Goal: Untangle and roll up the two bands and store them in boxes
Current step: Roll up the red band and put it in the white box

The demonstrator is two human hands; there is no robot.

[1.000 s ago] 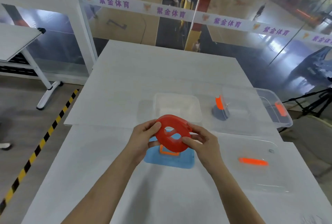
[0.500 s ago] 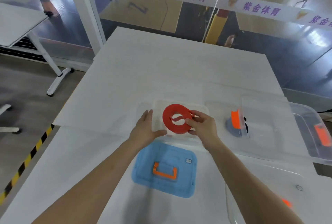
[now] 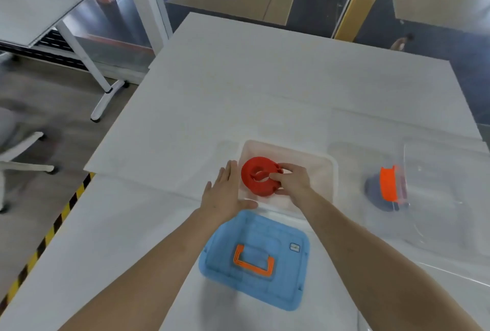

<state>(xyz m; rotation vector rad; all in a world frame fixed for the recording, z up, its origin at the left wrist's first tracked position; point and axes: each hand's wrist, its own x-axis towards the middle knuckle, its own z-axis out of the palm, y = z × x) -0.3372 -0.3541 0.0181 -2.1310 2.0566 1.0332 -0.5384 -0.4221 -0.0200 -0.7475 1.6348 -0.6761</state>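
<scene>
A rolled-up red band (image 3: 256, 181) sits low inside a small clear box (image 3: 322, 169) in the middle of the white table. My right hand (image 3: 290, 181) is shut on the roll's right side, fingers reaching into the box. Fingers straight and apart, my left hand (image 3: 225, 192) lies flat against the box's left wall and holds nothing. The box's blue lid (image 3: 254, 259) with an orange handle lies on the table just in front of the box. To the right, a dark rolled band (image 3: 376, 192) lies inside a second clear box (image 3: 437, 198) with an orange latch (image 3: 387, 183).
The white table (image 3: 265, 78) stretches away to a glass wall at the back. A yellow-and-black striped edge (image 3: 61, 219) runs along the table's left side. A second desk (image 3: 39, 9) and a chair base (image 3: 23, 153) stand on the floor at left.
The red roll went from both hands above the blue lid down into the small clear box. My left hand let go and now rests on the box's wall.
</scene>
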